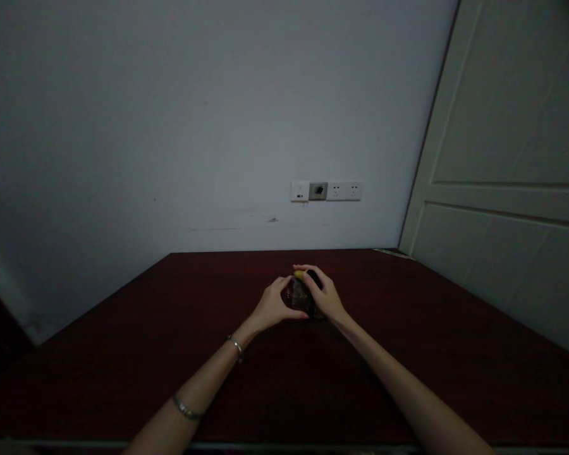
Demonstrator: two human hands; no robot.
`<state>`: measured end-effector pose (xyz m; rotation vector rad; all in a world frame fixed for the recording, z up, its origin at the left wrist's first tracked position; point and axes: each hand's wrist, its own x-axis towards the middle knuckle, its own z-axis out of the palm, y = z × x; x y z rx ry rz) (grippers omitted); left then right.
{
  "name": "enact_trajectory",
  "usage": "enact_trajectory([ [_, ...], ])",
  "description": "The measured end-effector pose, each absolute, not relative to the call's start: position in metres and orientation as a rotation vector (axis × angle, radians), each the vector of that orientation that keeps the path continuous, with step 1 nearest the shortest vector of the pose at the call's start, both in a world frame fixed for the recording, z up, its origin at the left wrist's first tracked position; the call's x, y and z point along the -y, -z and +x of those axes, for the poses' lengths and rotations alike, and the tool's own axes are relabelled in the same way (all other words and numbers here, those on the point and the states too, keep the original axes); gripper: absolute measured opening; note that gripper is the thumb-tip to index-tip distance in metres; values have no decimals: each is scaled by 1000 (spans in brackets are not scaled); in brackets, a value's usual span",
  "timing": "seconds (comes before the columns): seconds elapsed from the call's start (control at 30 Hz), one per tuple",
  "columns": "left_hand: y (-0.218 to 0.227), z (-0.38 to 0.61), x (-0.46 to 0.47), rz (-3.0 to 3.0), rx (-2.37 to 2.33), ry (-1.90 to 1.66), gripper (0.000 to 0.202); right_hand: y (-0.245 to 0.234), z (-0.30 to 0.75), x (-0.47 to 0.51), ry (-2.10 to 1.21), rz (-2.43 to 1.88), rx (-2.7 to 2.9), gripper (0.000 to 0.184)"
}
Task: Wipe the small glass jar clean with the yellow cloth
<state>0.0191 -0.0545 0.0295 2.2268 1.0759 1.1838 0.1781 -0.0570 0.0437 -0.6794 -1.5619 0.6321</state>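
A small dark, glossy, rounded object (299, 294) is between my two hands near the middle of the dark red table. My left hand (271, 304) curves around its left side, thumb low at the front and fingers behind. From the right, my right hand (326, 296) reaches over the top, with thumb and fingers closed around a small yellow piece (298, 274). Black shows beneath the right fingers. Poor light and the hands hide much of the object, so its kind is unclear. Two bracelets circle my left forearm.
The dark red tabletop (208, 354) reaches back to a pale wall (218, 126). Sockets and switch plates (344, 191) are set in the wall above the table's far edge. A pale panelled door (507, 151) stands along the right side.
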Motion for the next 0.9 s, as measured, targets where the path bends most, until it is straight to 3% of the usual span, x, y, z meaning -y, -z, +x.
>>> enact_trajectory([
  [0.23,-31,20,53,2246,-1017,-1189,73,-42,178,70,-398,-582,1817,19],
  [0.47,-30,23,57,2319,-1010,-1149,86,-41,182,54,-530,-752,1620,24],
  [0.73,-20,21,50,2226,-986,-1218,69,-43,176,69,-301,-552,1926,20],
  [0.9,-24,21,54,2251,-1037,-1218,79,-44,178,62,-454,-654,1741,22],
])
